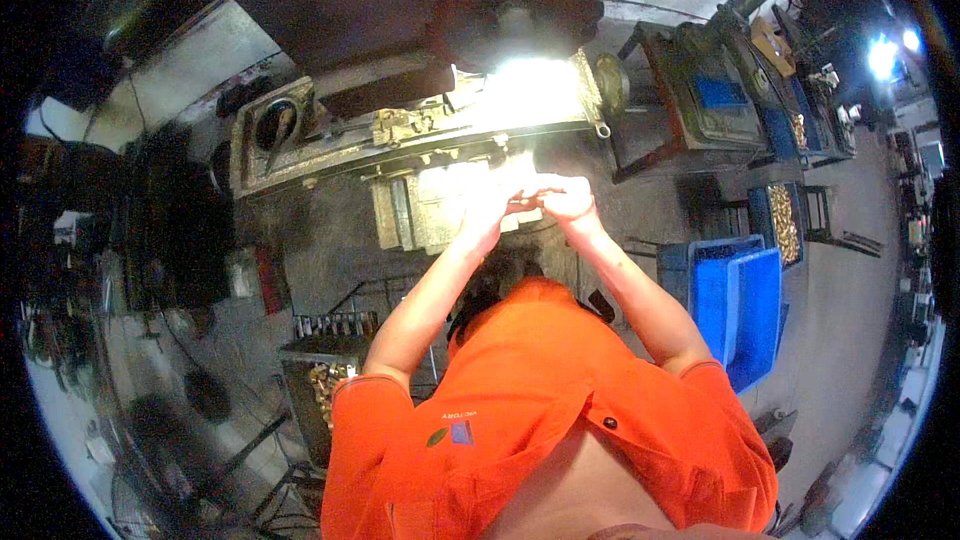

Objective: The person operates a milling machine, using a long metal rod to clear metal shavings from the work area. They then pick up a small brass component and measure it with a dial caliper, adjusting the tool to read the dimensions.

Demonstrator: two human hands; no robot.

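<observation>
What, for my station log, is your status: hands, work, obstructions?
Left hand, right hand together before lit machine. Any held piece unclear in glare. Blue bin right, clear of both.

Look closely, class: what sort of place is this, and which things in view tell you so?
Probably a metal workshop or small factory: there is a long, grimy metal bench under a bright light, a heap of small brass-coloured pieces at the right, and a large blue bin nearby.
</observation>
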